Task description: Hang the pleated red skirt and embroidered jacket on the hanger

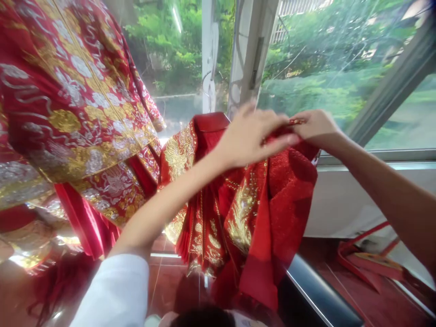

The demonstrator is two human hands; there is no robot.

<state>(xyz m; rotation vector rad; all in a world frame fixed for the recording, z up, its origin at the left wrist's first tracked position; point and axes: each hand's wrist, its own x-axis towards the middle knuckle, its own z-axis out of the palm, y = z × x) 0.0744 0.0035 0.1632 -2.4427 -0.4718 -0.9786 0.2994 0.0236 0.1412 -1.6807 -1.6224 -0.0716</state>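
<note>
A red jacket (289,186) with gold embroidery hangs in front of me, its collar at the upper left and its front partly open. My right hand (315,128) pinches the fabric at the upper right shoulder. My left hand (254,134) reaches across the jacket, its thumb and fingers closing around red cloth close to my right fingertips. Motion smears the left fingers somewhat. A metal hanger hook (208,81) shows above the collar. The jacket's far side and the rest of the hanger are hidden.
Another red garment (81,95) with gold and silver embroidery hangs at the left. Behind the jacket is a window frame (247,54) with greenery outside. A dark padded seat (316,290) and a red strap-like item (371,268) are low at the right, above red floor tiles (165,286).
</note>
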